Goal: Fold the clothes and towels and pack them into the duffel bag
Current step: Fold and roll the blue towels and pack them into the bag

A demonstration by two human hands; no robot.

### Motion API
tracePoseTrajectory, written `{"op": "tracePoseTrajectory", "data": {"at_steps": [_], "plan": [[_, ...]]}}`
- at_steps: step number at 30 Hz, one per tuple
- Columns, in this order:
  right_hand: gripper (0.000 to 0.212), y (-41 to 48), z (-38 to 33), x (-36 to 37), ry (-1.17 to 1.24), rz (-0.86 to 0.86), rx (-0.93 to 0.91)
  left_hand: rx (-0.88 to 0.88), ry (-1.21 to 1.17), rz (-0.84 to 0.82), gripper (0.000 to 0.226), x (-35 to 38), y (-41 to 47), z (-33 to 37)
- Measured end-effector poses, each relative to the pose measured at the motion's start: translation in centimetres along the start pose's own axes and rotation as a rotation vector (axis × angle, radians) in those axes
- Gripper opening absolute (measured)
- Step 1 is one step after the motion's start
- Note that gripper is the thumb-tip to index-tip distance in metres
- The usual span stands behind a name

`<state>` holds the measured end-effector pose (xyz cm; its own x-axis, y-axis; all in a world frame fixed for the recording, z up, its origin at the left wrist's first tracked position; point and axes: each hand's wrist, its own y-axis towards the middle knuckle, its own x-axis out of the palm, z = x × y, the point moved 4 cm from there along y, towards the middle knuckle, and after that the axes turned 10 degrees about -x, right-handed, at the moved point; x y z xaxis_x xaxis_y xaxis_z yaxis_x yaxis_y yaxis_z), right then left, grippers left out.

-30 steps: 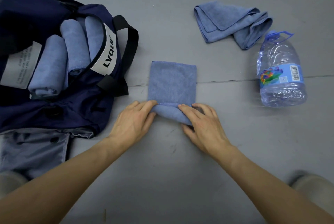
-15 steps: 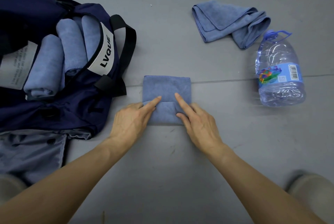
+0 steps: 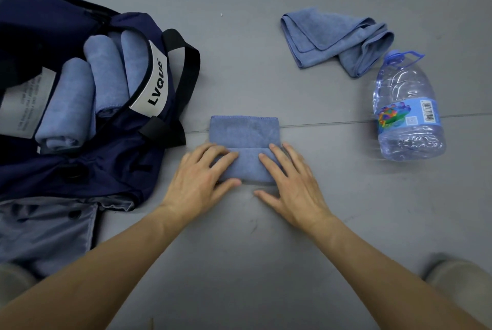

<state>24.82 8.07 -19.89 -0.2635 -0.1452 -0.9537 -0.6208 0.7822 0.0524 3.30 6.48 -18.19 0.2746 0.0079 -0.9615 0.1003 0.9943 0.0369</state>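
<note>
- Grey-blue garment (image 3: 45, 236), lower left: smooth woven cloth with dark buttons, lying flat. Its far edge is tucked under the bag.
- Duffel bag (image 3: 80, 170): navy, thin and crumpled synthetic fabric, with black webbing straps and an open mouth.
- White patch (image 3: 155, 84) on the bag's rim reads "LVQUE" in black capitals. An inner white label (image 3: 29, 106) carries small print that is too fine to read.
- Rolled towels (image 3: 66, 106): three soft blue cylinders side by side inside the bag.
- Left hand (image 3: 199, 180): fingers nearly straight and pressing on the left end of the towel's doubled flap, thumb along the near edge. It is flat and not clenched.
- Towel (image 3: 245, 132): blue, nappy pile, with a stitched hem on the far edge. It is rectangular, with the near part turned over into a thick flap. It lies on the matte grey floor (image 3: 239, 263), just right of the bag, with both hands on it.
- Right hand (image 3: 295, 186): fingers extended over the flap's right end, thumb on the floor beside it. It is also relaxed and pressing.
- Loose towel (image 3: 332, 39), far right: same blue pile, crumpled.
- Water bottle (image 3: 407, 111): clear ribbed plastic with a blue handle. Its blue label shows a coloured picture and a barcode, and the text is unreadable.
</note>
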Motion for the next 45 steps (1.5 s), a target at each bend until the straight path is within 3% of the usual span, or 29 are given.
{"op": "tracePoseTrajectory", "data": {"at_steps": [3, 8, 14, 19, 22, 25, 27, 30, 33, 38, 42, 45], "plan": [[0.069, 0.5, -0.4, -0.1, -0.036, 0.01, -0.025, 0.021, 0.043, -0.106, 0.069, 0.7, -1.0, -0.7], [0.059, 0.9, 0.1, -0.5, -0.036, 0.019, 0.008, -0.017, -0.043, -0.08, 0.056, 0.2, 0.1, -1.0], [0.032, 3.3, 0.9, -3.2, 0.395, -0.102, 0.289, -0.263, -0.209, -0.218, 0.059, -2.1, 1.1, -1.2], [0.053, 4.4, 1.3, -3.4, 0.441, -0.149, 0.424, -0.515, -0.307, -0.242, 0.054, -1.9, 2.5, -1.2], [0.065, 4.7, 0.5, -3.1, 0.236, -0.094, 0.341, -0.48, -0.142, -0.131, 0.058, -1.9, 2.6, -0.9], [0.059, 4.9, -0.5, -2.7, 0.02, 0.026, 0.123, -0.345, -0.039, -0.029, 0.055, -1.4, 2.9, -1.1], [0.058, 4.9, -0.8, -1.6, 0.0, -0.064, -0.021, -0.247, -0.007, 0.016, 0.047, -0.8, 3.2, -1.1], [0.065, 4.7, -0.7, -0.3, 0.034, -0.223, -0.036, -0.22, 0.029, -0.092, 0.053, -0.2, 3.2, -1.0], [0.067, 4.5, -1.3, -0.2, -0.045, -0.18, 0.021, -0.376, -0.101, -0.151, 0.059, -0.4, 2.2, -0.8], [0.067, 4.0, -4.1, -0.1, -0.076, -0.111, 0.196, -0.799, -0.57, 0.065, 0.055, -1.5, -0.7, 0.8], [0.079, 3.0, -6.3, 0.4, 0.092, -0.15, 0.252, -0.802, -0.804, 0.031, 0.05, -0.9, 0.4, 3.2], [0.089, 2.8, -6.4, 0.5, 0.372, -0.154, 0.301, -0.879, -0.927, 0.034, 0.048, -0.4, 1.6, 2.6]]}}
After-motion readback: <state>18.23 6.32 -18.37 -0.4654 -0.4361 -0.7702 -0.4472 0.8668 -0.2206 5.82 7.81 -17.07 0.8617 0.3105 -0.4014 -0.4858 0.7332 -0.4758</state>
